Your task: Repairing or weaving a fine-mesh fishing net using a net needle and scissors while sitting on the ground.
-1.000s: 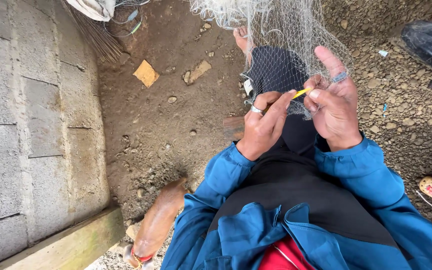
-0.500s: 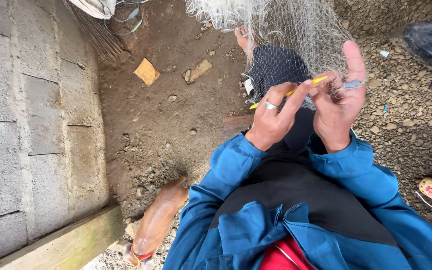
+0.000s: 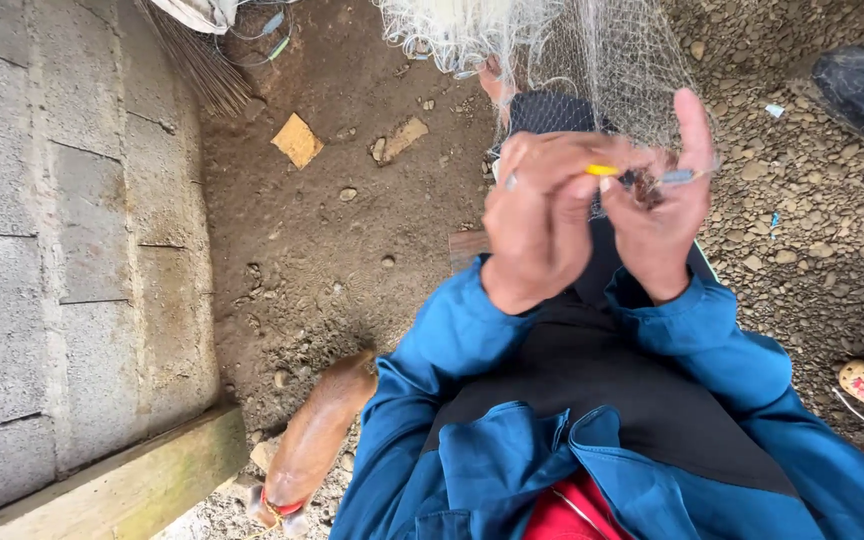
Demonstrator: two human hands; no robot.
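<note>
Concrete block wall [image 3: 62,250] at left; dirt ground [image 3: 352,260] beside it. Left hand [image 3: 537,225] pinches a yellow netting needle [image 3: 602,170], raised at chest height. Right hand [image 3: 667,215] grips fishing net [image 3: 612,60] mesh hanging above. Gravel [image 3: 812,230] at right.

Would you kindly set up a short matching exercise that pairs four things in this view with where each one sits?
Things:
1. yellow tool
2. fishing net
3. concrete block wall
4. flat yellow scrap

Places:
A. lying on the bare dirt, upper middle left
B. pinched between the left hand and the right hand
C. running down the left edge of the view
D. hanging from the top of the view down to the hands

Pairs: 1-B, 2-D, 3-C, 4-A
</note>
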